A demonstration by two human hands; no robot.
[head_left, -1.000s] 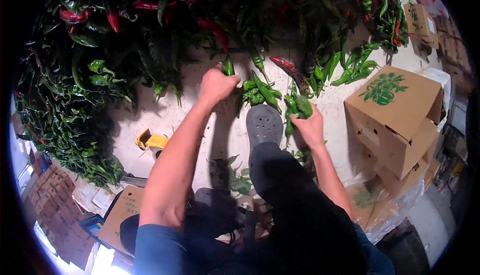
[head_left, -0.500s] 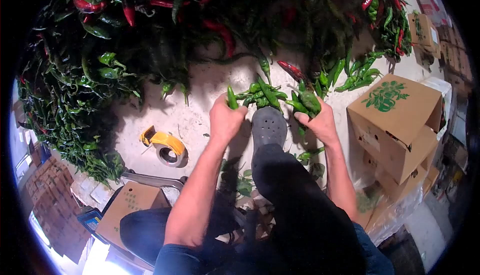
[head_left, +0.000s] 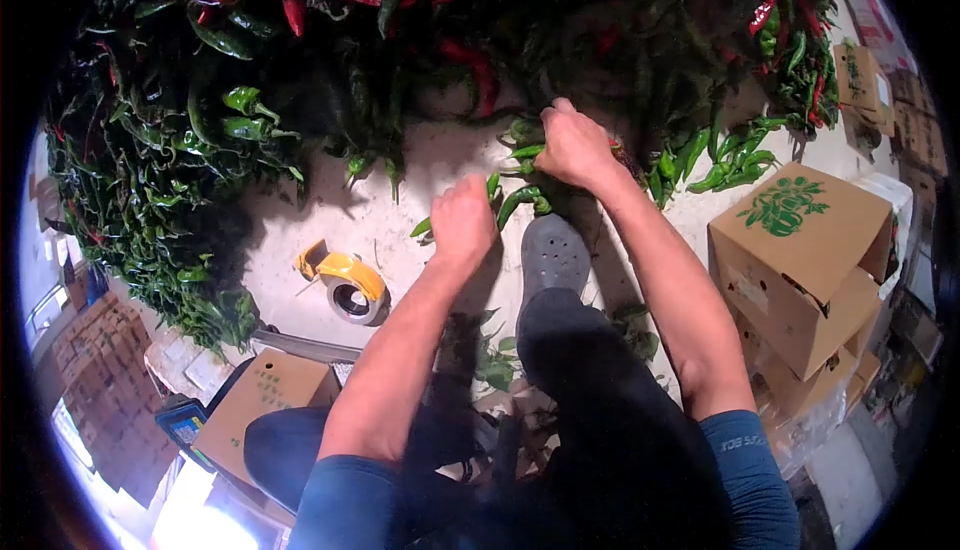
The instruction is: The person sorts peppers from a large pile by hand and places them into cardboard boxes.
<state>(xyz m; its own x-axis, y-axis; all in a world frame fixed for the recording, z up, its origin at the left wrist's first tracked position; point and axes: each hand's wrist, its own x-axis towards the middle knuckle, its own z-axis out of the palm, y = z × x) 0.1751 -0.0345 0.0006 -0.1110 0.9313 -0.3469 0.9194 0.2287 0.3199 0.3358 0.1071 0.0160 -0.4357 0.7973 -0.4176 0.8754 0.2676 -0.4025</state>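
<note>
My left hand [head_left: 465, 222] is closed around green chili peppers, whose ends stick out on both sides of the fist. Ahead and to the right, my right hand [head_left: 578, 147] has its fingers curled over more green chili peppers [head_left: 525, 153] at the edge of the heap; its fingertips are partly hidden. Between the hands a curved green pepper [head_left: 520, 200] lies just beyond the toe of a grey clog [head_left: 555, 255]. A large heap of green and red peppers [head_left: 180, 140] spreads across the far side and the left.
A yellow tape dispenser [head_left: 345, 285] lies on the pale floor to the left. Cardboard boxes [head_left: 800, 250] are stacked at the right, with plastic wrap below. Another carton [head_left: 265, 405] stands at lower left. Loose leaves [head_left: 495, 362] lie beside my leg.
My right hand has moved forward and inward to the heap's edge. My left hand has shifted slightly right. The small cluster of peppers before the clog has thinned to fewer peppers.
</note>
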